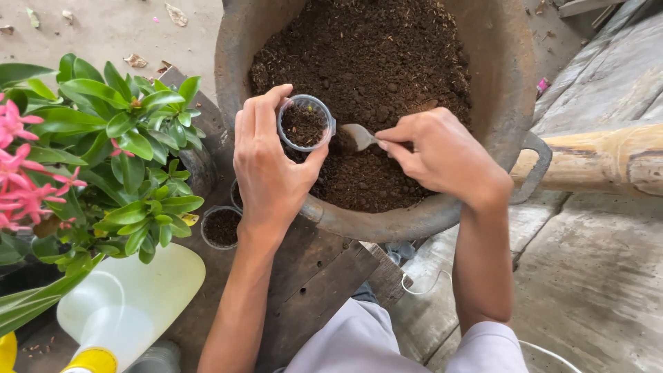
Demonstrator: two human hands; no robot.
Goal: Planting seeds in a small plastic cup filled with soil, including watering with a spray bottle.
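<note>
Left hand (271, 162) grips small clear plastic cup (304, 123), part-filled with soil, above large round grey basin (507, 83) of dark soil (373, 62). Right hand (435, 148) pinches metal spoon (359, 136), bowl touching cup rim.

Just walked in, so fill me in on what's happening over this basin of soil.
A person's left hand holds a small clear plastic cup, partly filled with soil, over a big basin of dark soil. The right hand holds a spoon at the soil, beside the cup. Another small soil-filled cup sits on the wooden board, next to a pink-flowered plant.
</note>
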